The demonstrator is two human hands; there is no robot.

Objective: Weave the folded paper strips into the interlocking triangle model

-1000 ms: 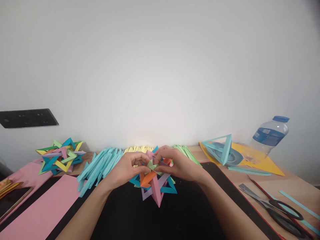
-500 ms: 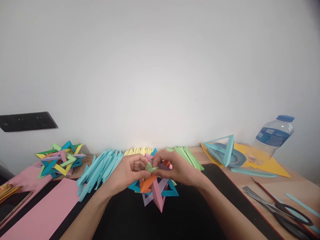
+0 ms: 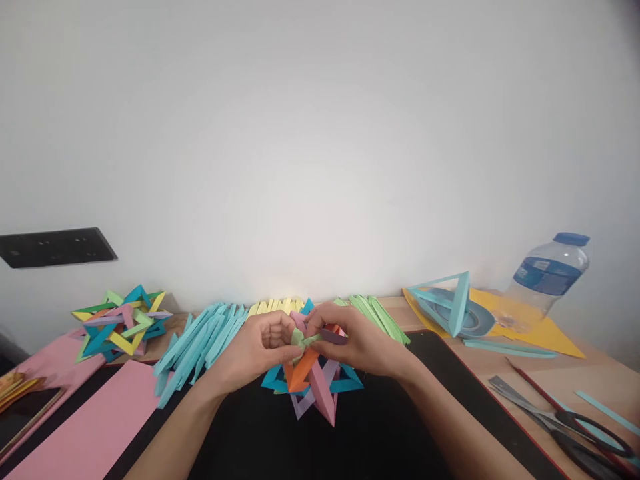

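Turned slightly, the multicoloured paper star (image 3: 324, 393) now has its lower pink point farther right beneath the hands, which have barely moved. At far left, a black socket panel (image 3: 57, 247) is on the wall, above another paper star (image 3: 125, 330). Nearer lies a pink sheet (image 3: 90, 427), partly over a black mat (image 3: 320, 457); light blue folded strips (image 3: 200, 343) come next. The left hand (image 3: 255, 347) pinches a green paper flap (image 3: 298, 336) on the held star, in the middle above the mat. Pale yellow strips (image 3: 277, 306) lie behind. The right hand (image 3: 357, 337), also closed in a pinch, grips the star's green paper. Beyond it are green strips (image 3: 383, 320), then a light blue triangular paper frame (image 3: 460, 303) over a round blue object (image 3: 480, 320) on yellow-orange paper (image 3: 557, 339). Scissors (image 3: 543, 417) and a red pencil (image 3: 533, 380) lie on the tabletop (image 3: 500, 363), in front of a blue-capped bottle (image 3: 550, 270).
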